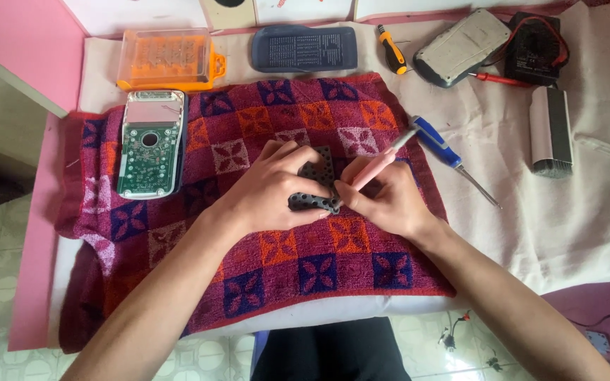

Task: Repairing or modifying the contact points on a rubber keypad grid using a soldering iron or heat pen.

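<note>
Item: black keypad mat [317, 185], a dark rubbery sheet dotted with rows of holes or studs, held just above the middle of a patterned red towel [284, 261]. Most of the mat is covered by the hands; its full outline cannot be made out.

Left hand [270, 192]: fingers curled over the mat's upper and left side, thumb under its lower edge, pinching it.

Right hand [386, 200]: fingers pressed together around a pink-handled tool [383, 161], its tip hidden where it meets the mat.

On the towel, left: opened device shell with green circuit board [151, 144].

On the pale cloth [566, 219] beyond the towel: blue-handled screwdriver [450, 156] just right of the hands; orange bit case [167, 59]; dark blue ribbed panel [305, 48]; small orange-and-black screwdriver [392, 51]; grey device back [462, 46]; black box with red wires [535, 46], partly cut off at the top edge; grey-and-white block [551, 131], kind unclear.
</note>
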